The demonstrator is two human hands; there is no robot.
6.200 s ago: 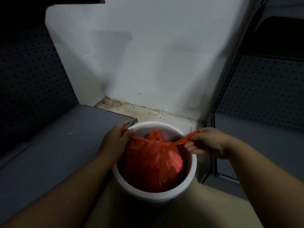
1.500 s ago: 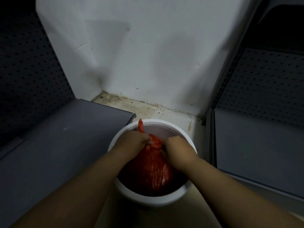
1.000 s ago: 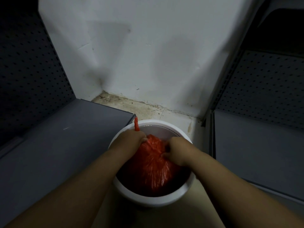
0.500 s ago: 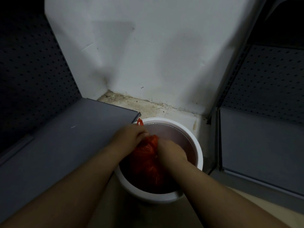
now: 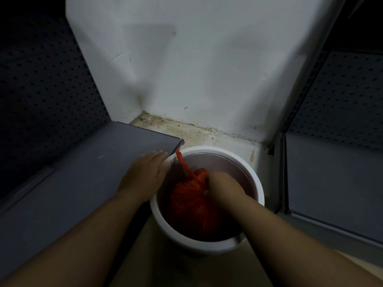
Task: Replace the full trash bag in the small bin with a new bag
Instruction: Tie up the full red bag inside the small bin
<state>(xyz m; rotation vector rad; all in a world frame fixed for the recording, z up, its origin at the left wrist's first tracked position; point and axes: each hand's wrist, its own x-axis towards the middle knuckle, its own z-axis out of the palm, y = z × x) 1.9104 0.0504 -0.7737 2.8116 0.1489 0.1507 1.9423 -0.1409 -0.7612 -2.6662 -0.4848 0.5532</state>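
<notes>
Right hand (image 5: 222,186) grip closed on red bag (image 5: 192,206) neck, fingertips hidden; left hand (image 5: 145,176) flat, fingers spread, bin (image 5: 258,189) rim at 9 o'clock.

One bin (image 5: 257,183) — one bag (image 5: 192,201) — two shelves (image 5: 87,183)

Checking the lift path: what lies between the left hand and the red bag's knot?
Head view: only the bag's twisted red tail between left hand and knot.

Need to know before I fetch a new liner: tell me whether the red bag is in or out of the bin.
In. The red bag sits inside the white bin, below its rim; the right hand grips its gathered top.
</notes>
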